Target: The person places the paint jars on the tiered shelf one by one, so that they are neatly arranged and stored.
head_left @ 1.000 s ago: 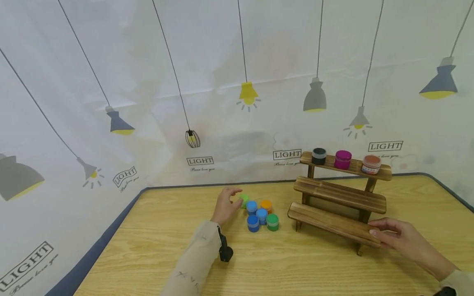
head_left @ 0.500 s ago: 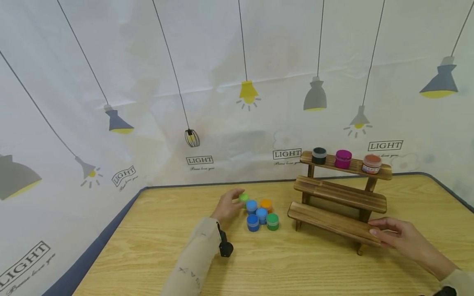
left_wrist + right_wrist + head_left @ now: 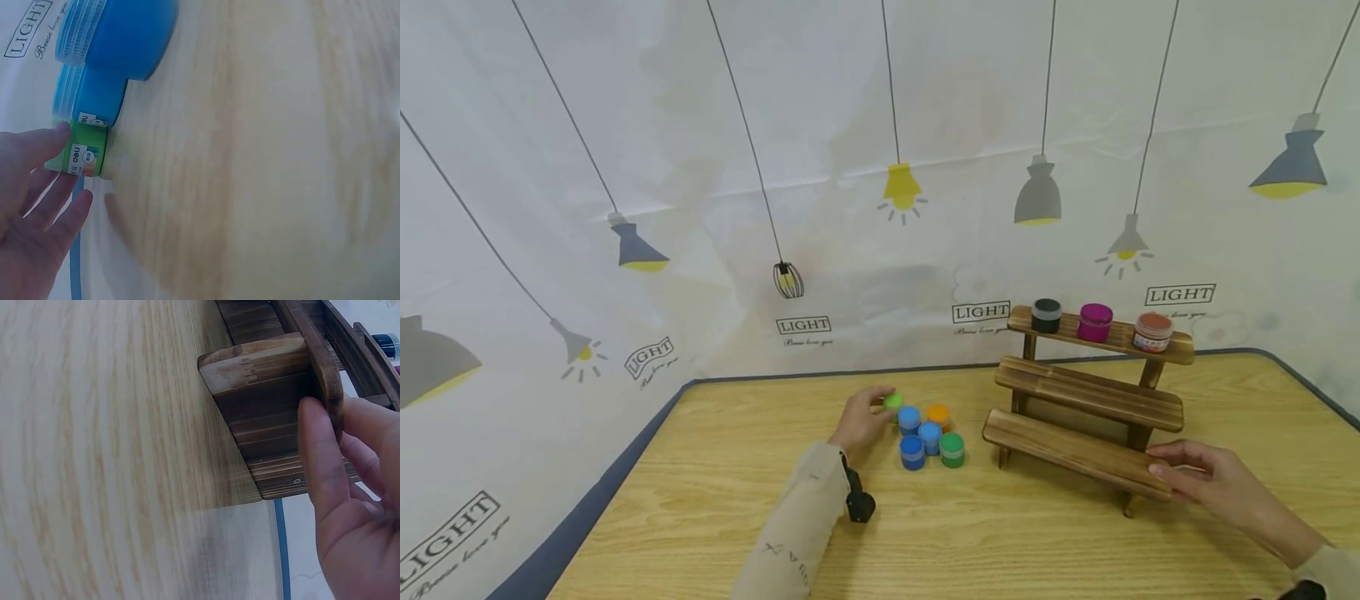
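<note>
Looks a third done: three jars (image 3: 1095, 325) on stand (image 3: 1088, 393), six jars (image 3: 930, 438) on desk (image 3: 737, 467), left hand (image 3: 861, 422) pinching the light-green jar (image 3: 90, 139) at that cluster's ten o'clock, right hand (image 3: 1219, 485) gripping bottom shelf (image 3: 1067, 450).

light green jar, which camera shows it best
Left wrist: the light green jar appears large, its label visible. Head shows it small, partly hidden by the left hand; right wrist doesn't show it.

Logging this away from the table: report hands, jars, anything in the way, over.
Left hand pinches light-green jar. Right hand grips bottom shelf. Blue jar close alongside light-green.
</note>
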